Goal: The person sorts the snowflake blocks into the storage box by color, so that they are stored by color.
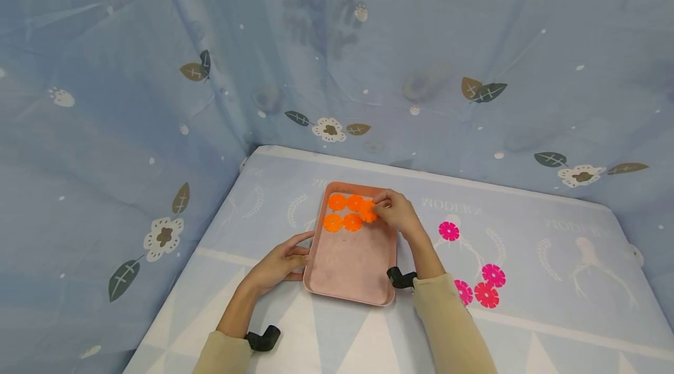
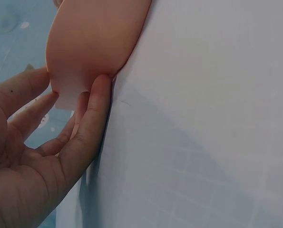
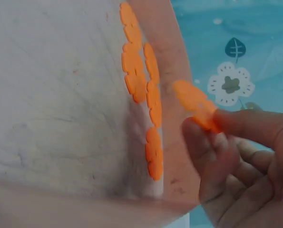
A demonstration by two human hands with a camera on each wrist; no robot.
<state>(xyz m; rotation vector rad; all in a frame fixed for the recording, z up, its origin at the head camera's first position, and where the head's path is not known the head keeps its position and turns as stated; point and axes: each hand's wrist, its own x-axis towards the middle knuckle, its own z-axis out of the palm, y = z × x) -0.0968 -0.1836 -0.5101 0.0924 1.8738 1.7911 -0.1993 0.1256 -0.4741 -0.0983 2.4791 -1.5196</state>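
Note:
My right hand [image 1: 397, 213] pinches an orange, notched flower-shaped plastic disc [image 3: 193, 99] between thumb and fingertips. It is held over the far right part of a pink tray [image 1: 350, 271]. Five similar orange discs [image 1: 333, 223] lie flat in two rows at the tray's far end; the held one partly covers the far row's right disc in the head view. At the tray's left side, my left hand [image 1: 276, 266] touches the outer wall with spread, nearly straight fingers [image 2: 99, 92], as the left wrist view shows.
To the tray's right lie several pink flower discs [image 1: 493, 275], one [image 1: 449, 231] farther back, another partly behind the right sleeve [image 1: 447, 321]. A patterned cloth [image 1: 553, 304] covers the table. Blue curtains [image 1: 421, 69] hang behind and left.

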